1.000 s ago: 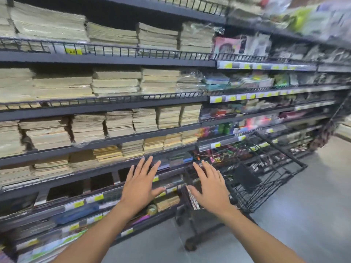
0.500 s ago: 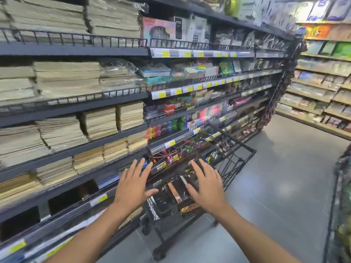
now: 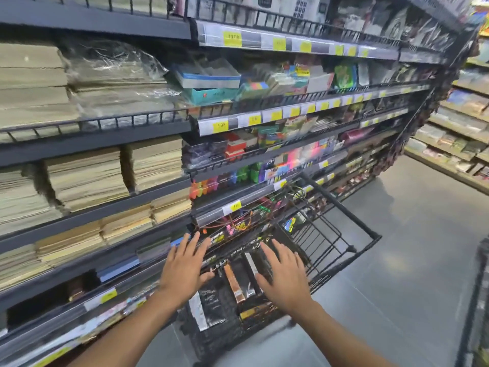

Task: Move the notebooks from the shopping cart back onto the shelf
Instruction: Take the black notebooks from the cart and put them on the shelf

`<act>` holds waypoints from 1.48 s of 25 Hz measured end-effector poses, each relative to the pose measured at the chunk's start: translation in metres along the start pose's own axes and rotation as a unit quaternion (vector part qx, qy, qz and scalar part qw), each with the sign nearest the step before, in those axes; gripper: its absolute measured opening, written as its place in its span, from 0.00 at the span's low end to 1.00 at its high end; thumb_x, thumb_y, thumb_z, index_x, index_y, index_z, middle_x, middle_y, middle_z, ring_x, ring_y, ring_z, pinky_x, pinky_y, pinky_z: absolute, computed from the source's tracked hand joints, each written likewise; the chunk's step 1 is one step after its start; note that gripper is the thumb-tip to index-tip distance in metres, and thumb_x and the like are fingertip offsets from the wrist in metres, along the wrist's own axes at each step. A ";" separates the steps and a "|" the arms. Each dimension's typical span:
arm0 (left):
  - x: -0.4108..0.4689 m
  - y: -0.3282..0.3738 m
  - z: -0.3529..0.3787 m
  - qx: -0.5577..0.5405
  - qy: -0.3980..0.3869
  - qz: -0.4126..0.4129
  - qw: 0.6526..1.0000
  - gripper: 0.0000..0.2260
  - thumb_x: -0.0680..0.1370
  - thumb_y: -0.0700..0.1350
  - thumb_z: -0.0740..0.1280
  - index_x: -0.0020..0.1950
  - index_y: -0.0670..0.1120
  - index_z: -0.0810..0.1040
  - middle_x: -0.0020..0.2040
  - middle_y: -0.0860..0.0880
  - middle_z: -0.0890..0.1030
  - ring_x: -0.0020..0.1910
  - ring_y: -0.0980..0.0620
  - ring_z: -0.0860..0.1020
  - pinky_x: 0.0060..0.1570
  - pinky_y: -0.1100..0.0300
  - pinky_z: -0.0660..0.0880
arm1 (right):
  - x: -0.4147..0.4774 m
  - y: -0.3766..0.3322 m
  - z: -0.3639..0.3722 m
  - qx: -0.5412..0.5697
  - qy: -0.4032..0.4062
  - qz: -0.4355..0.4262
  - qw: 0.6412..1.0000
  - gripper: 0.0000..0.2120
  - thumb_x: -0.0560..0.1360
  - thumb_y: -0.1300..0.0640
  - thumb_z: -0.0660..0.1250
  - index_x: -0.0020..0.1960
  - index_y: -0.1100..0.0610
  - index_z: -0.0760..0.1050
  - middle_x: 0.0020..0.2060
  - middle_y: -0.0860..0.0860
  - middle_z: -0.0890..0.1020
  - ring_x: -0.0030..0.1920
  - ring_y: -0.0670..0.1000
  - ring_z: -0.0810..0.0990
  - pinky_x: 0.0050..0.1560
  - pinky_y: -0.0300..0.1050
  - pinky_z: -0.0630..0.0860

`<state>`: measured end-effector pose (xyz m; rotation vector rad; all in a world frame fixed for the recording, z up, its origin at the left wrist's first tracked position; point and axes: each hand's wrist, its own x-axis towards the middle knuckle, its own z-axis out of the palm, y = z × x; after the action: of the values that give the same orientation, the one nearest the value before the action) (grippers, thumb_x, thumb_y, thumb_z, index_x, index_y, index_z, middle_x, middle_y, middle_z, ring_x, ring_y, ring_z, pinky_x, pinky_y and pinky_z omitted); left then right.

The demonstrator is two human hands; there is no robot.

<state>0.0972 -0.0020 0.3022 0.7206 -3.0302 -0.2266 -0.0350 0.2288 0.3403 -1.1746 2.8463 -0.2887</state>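
Note:
A black wire shopping cart stands against the dark shelving. Inside its near end lie several notebooks, dark covers with one orange spine and a white edge. My left hand hovers over the cart's left rim, fingers spread and holding nothing. My right hand is above the notebooks on the right, also spread and empty. Stacks of beige notebooks fill the shelves at left.
Coloured stationery and yellow price tags fill the shelves to the right of the stacks. Grey floor runs along the aisle to the right. Another shelf unit stands far right, and a dark rack is at the right edge.
The view has swung right and closer to the cart. Both hands have stayed spread and empty, now lower over the notebooks in the cart.

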 end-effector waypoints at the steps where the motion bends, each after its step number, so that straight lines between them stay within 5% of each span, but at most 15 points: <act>1: 0.009 -0.002 0.006 -0.003 -0.011 -0.011 1.000 0.42 0.78 0.67 0.61 0.83 0.53 0.43 0.84 0.47 0.44 0.82 0.43 0.42 0.80 0.43 0.47 | 0.016 0.006 0.006 -0.001 -0.014 -0.007 1.000 0.35 0.78 0.36 0.57 0.81 0.41 0.50 0.81 0.48 0.55 0.81 0.53 0.52 0.79 0.59 0.48; 9: 0.067 0.000 0.073 -0.055 -0.088 -0.185 0.977 0.41 0.78 0.62 0.67 0.83 0.54 0.47 0.83 0.48 0.51 0.82 0.44 0.52 0.76 0.42 0.59 | 0.146 0.050 0.082 -0.002 -0.141 -0.133 0.981 0.34 0.77 0.36 0.55 0.81 0.42 0.53 0.80 0.48 0.59 0.80 0.54 0.57 0.78 0.58 0.55; 14: 0.080 0.013 0.121 -0.108 -0.127 -0.286 0.944 0.36 0.81 0.46 0.65 0.83 0.53 0.46 0.82 0.47 0.55 0.80 0.42 0.58 0.71 0.46 0.68 | 0.190 0.067 0.144 0.033 -0.238 -0.174 0.955 0.36 0.78 0.36 0.59 0.81 0.41 0.50 0.79 0.47 0.60 0.78 0.52 0.58 0.76 0.54 0.60; 19: 0.098 0.007 0.181 -0.197 -0.154 -0.354 0.901 0.43 0.77 0.36 0.66 0.83 0.53 0.43 0.83 0.46 0.52 0.80 0.40 0.57 0.75 0.44 0.64 | 0.200 0.073 0.210 0.039 -0.303 -0.184 0.934 0.40 0.77 0.36 0.63 0.82 0.44 0.48 0.77 0.48 0.64 0.75 0.53 0.64 0.74 0.54 0.65; 23: 0.111 -0.003 0.229 -0.313 -0.156 -0.418 0.839 0.40 0.77 0.35 0.66 0.83 0.50 0.48 0.81 0.40 0.56 0.74 0.35 0.66 0.69 0.41 0.71 | 0.203 0.079 0.272 0.098 -0.389 -0.140 0.905 0.38 0.80 0.47 0.67 0.82 0.54 0.52 0.75 0.56 0.68 0.71 0.58 0.72 0.69 0.48 0.69; 26: 0.118 -0.010 0.269 -0.360 -0.176 -0.491 0.774 0.36 0.78 0.34 0.62 0.83 0.47 0.50 0.78 0.38 0.65 0.61 0.37 0.78 0.49 0.53 0.81 | 0.202 0.079 0.327 0.135 -0.486 -0.062 0.861 0.30 0.82 0.62 0.62 0.81 0.57 0.56 0.75 0.57 0.69 0.63 0.56 0.78 0.60 0.42 0.73; 29: 0.125 -0.011 0.299 -0.362 -0.180 -0.544 0.736 0.25 0.81 0.36 0.60 0.78 0.40 0.61 0.72 0.37 0.74 0.64 0.37 0.77 0.56 0.56 0.76 | 0.199 0.078 0.377 0.156 -0.544 -0.002 0.824 0.25 0.82 0.68 0.58 0.78 0.62 0.62 0.76 0.58 0.68 0.75 0.58 0.68 0.68 0.41 0.65; 34: 0.133 -0.017 0.334 -0.340 -0.195 -0.593 0.703 0.20 0.83 0.36 0.59 0.76 0.37 0.63 0.74 0.37 0.71 0.71 0.38 0.73 0.65 0.56 0.70 | 0.188 0.071 0.442 0.190 -0.568 0.105 0.794 0.23 0.83 0.67 0.57 0.77 0.62 0.64 0.75 0.60 0.69 0.75 0.60 0.67 0.60 0.29 0.71; 35: 0.134 -0.019 0.340 -0.344 -0.199 -0.603 0.692 0.20 0.83 0.35 0.60 0.75 0.36 0.64 0.73 0.37 0.72 0.69 0.38 0.74 0.64 0.56 0.72 | 0.187 0.068 0.453 0.173 -0.577 0.093 0.793 0.21 0.83 0.67 0.57 0.75 0.63 0.67 0.74 0.61 0.70 0.75 0.60 0.67 0.63 0.31 0.71; 37: 0.134 -0.021 0.350 -0.360 -0.199 -0.620 0.668 0.17 0.82 0.36 0.61 0.71 0.36 0.68 0.70 0.36 0.75 0.66 0.37 0.76 0.59 0.55 0.75 | 0.187 0.058 0.463 0.172 -0.571 0.093 0.798 0.19 0.83 0.70 0.55 0.72 0.67 0.70 0.72 0.67 0.70 0.74 0.66 0.68 0.74 0.52 0.67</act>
<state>-0.0310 -0.0329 -0.0493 2.5665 -1.6733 -1.5641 -0.1543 0.0663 -0.1200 -0.6120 1.7008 -0.0310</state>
